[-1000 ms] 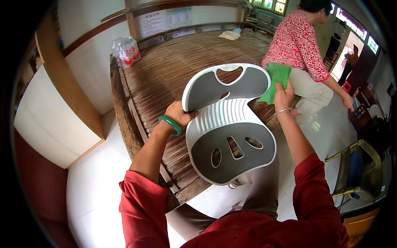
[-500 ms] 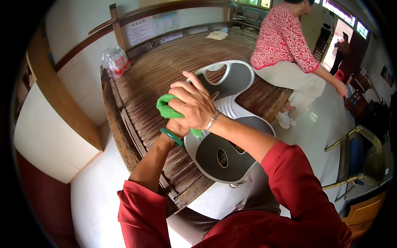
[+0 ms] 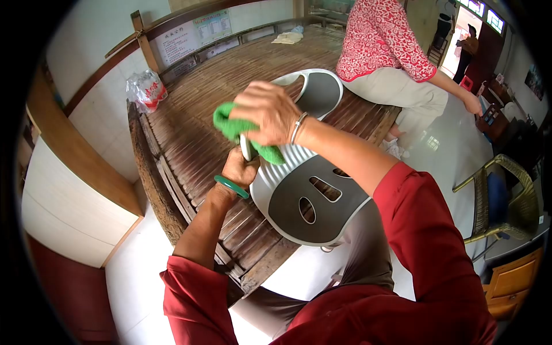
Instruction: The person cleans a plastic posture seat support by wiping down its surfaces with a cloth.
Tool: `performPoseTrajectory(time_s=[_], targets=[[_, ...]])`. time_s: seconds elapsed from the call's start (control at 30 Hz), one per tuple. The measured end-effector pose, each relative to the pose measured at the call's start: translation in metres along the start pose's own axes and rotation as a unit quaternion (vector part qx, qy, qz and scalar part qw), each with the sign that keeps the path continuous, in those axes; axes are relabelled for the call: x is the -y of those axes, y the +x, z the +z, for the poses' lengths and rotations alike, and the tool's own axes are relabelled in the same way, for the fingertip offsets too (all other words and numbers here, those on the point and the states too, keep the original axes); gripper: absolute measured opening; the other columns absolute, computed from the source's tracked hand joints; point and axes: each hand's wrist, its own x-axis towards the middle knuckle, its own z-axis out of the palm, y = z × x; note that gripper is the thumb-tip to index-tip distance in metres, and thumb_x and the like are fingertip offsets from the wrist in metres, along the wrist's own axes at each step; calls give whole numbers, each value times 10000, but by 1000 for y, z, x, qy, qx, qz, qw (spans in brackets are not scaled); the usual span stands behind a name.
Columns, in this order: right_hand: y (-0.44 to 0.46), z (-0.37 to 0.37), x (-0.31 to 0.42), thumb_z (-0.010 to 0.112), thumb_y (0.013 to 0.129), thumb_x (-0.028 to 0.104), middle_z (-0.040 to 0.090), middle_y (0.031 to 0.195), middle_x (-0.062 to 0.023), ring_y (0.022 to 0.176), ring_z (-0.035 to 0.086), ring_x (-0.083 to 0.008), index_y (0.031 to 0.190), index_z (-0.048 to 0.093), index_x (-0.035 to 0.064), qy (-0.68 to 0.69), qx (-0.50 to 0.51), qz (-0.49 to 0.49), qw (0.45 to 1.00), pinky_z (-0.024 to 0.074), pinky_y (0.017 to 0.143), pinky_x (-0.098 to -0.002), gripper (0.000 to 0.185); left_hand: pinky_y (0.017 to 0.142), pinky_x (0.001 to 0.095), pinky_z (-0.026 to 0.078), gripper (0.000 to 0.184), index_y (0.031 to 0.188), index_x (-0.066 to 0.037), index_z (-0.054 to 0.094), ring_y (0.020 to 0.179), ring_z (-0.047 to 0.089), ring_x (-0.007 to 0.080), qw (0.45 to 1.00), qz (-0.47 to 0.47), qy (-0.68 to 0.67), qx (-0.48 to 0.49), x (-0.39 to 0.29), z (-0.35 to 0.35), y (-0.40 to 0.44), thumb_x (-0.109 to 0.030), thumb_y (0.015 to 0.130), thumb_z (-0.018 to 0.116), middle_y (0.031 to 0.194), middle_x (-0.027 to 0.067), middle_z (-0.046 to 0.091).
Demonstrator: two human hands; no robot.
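Head view: gripping the grey-and-white seat (image 3: 313,169) at its left edge with left hand (image 3: 238,167), clutching green cloth (image 3: 227,121) with right hand (image 3: 267,112) over the seat's backrest.

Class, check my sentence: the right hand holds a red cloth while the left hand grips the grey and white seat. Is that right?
Not quite: the head view shows that the cloth is green, not red. The right hand does hold it, and the left hand does grip the grey and white seat.
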Motion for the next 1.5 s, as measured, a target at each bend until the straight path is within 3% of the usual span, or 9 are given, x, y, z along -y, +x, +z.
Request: performPoseTrajectory(time_s=[0.13,0.43,0.7,0.77,0.87,1.0,1.17,1.23,1.5], targets=[[-26,-28,-58,490,890,362,646,1046,-130,957,618,-314,1129,622,60,-126,67,296,944,475,848,-421,407,691,300,465,246,953,27,605,768,527,139,1000,22,10,-13,-15,6,-7,82,767,455,783,78,604],[-72,-77,-86,547,874,413,658,1004,-138,903,632,-342,1112,603,68,-165,77,302,936,498,760,-442,423,711,285,458,291,978,9,634,785,532,109,999,-8,-52,15,-18,0,5,114,752,484,797,18,615],[-62,-86,-83,560,875,408,642,1059,-223,985,613,-384,1133,606,38,37,132,356,924,484,823,-425,453,775,297,460,270,970,3,665,829,585,139,985,-64,-156,-28,-8,-30,3,110,735,586,907,19,666],[-61,-86,-76,568,888,380,684,968,-170,876,662,-290,1062,635,4,119,92,355,923,496,762,-364,420,766,301,463,287,956,0,667,818,582,133,972,-67,-223,-43,5,-43,2,128,710,597,908,16,666],[-62,-90,-50,544,917,297,669,823,-44,704,598,-79,923,664,-25,363,23,512,778,475,661,-243,344,670,286,465,311,937,6,656,734,572,114,964,-64,-239,-92,9,-62,-5,157,670,600,831,19,644],[-74,-69,-15,574,862,286,659,811,-176,741,649,-297,977,621,2,161,-115,393,898,490,695,-354,310,651,303,478,328,935,19,659,716,588,151,973,-94,-169,-125,-1,-72,-10,153,639,616,829,46,647],[-95,-44,-20,571,870,254,665,855,-170,771,648,-271,1055,598,8,152,-179,389,891,488,715,-352,309,674,306,494,325,900,23,671,730,607,174,966,-110,-181,-146,11,-76,-9,133,597,640,837,63,666],[-105,-25,-16,564,883,259,657,914,-151,821,634,-269,1099,575,16,106,-295,383,869,480,751,-349,325,691,319,508,323,879,29,675,745,625,192,964,-115,-197,-137,14,-80,-10,134,575,642,842,83,680],[-142,11,-29,498,952,304,643,1005,-158,914,601,-263,1176,536,-3,189,-302,476,804,449,832,-365,382,738,317,534,341,951,44,666,769,642,204,959,-133,-183,-172,40,-87,-7,161,633,635,896,103,684]])
